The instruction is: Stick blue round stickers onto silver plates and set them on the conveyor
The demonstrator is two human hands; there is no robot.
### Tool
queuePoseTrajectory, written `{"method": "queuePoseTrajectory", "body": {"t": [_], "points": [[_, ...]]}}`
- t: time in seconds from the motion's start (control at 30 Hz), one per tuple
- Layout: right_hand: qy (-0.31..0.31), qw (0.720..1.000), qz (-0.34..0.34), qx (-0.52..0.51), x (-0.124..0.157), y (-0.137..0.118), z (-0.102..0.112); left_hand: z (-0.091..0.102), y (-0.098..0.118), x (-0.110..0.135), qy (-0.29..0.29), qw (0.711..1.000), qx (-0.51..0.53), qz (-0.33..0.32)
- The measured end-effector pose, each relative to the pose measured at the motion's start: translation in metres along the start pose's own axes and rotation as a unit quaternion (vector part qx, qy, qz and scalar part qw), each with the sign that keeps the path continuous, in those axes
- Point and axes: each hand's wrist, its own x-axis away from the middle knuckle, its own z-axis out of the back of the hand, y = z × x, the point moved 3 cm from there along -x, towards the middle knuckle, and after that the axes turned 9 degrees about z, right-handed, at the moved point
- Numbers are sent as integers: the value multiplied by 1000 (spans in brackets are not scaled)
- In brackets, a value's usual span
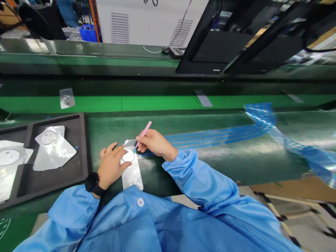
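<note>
A shiny silver plate [133,173] with a round white disc near its top lies on the green bench in front of me. My left hand [111,167] rests flat on it, fingers spread, pressing it down beside the disc. My right hand [154,142] is closed on pink tweezers [143,133], whose tip touches the plate's upper edge. A long strip of blue-patterned film [210,136] runs from that spot to the right. Both arms wear blue sleeves, with a black watch on the left wrist.
A black foam tray [78,147] at the left holds several similar silver plates. Another silver plate [67,97] and a grey strip [203,98] lie on the green conveyor behind. Dark screens [210,45] lean at the back right.
</note>
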Motion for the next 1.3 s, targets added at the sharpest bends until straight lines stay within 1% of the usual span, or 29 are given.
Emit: {"method": "queuePoseTrajectory", "body": {"t": [0.07,0.17,0.27,0.5,0.77,1.07,1.3], "points": [[-13,999,0,31,3,6,-12,-2,-1,1,4,1000,1,-7],[-7,998,-19,62,3,14,-17,-4,-1,3,8,1000,4,-21],[-2,997,-28,65,2,19,-16,-4,0,3,22,999,2,-32],[7,998,-33,56,1,21,-14,-4,2,6,59,996,-1,-65],[4,997,-47,58,0,19,-16,-4,1,8,80,993,-7,-81],[5,996,-39,79,2,17,-16,-4,2,9,92,991,-11,-94],[6,994,-36,103,3,17,-16,-3,3,9,81,991,-31,-97]]}}
